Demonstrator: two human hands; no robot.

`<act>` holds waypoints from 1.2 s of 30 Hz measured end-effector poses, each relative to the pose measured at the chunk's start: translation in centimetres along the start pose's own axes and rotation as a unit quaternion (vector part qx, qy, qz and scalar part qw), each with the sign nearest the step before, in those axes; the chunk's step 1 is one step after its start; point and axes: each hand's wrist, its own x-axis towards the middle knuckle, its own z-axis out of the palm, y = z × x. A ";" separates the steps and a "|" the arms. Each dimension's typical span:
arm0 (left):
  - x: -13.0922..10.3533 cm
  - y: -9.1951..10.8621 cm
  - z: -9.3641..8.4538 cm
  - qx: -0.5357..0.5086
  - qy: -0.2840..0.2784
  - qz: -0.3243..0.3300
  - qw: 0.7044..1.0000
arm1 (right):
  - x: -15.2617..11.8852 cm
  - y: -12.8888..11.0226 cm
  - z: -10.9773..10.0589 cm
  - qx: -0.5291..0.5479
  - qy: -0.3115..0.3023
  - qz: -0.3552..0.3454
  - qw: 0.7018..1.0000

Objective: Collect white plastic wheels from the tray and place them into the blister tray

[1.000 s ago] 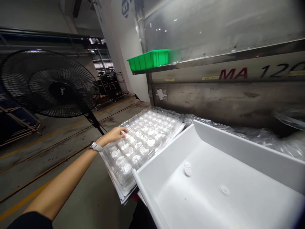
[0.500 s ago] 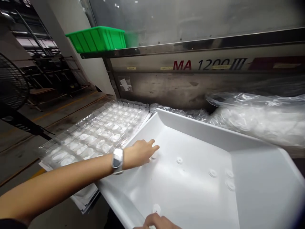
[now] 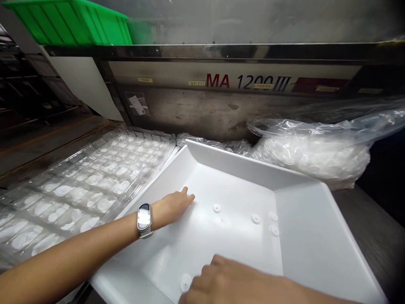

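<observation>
A large white plastic tray point(image 3: 236, 177) holds several small round white discs, among them one disc point(image 3: 217, 208) near the middle. My left hand point(image 3: 174, 205), with a watch on the wrist, is over the tray's left part, fingers curled and fingertips close together; what they hold, if anything, is hidden. Low in the view, my right hand point(image 3: 218, 280) is curled over the tray's near part, right beside another white disc point(image 3: 185, 282). Its fingertips are hidden beneath it.
Left of the tray lies a clear compartmented plastic tray point(image 3: 76, 192) filled with white round parts. Behind stands a metal machine point(image 3: 190, 107) with a green bin point(image 3: 68, 25) on its ledge. A clear bag of white parts point(image 3: 303, 156) lies at the back right.
The view has shifted right and closer. My right hand has come further into view over the tray. The disc by my left fingertips no longer shows.
</observation>
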 end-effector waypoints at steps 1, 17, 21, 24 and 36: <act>0.1 0.1 0.1 0.005 0.001 0.002 1.000 | -0.9 0.4 -1.6 -0.015 -0.003 0.048 0.999; -0.2 1.5 -0.7 -0.002 0.028 0.053 0.998 | -2.8 8.7 -3.3 -0.016 -0.145 0.532 0.834; 0.2 1.1 -0.3 -0.045 0.049 0.086 0.994 | -2.8 8.7 -3.1 -0.013 -0.142 0.538 0.831; 0.7 0.6 -0.3 -0.079 0.052 0.112 0.989 | -2.9 9.4 -2.7 -0.020 -0.140 0.538 0.831; 0.6 1.6 -0.3 -0.126 0.046 0.055 0.989 | -2.9 10.4 -1.4 0.004 0.022 0.326 0.945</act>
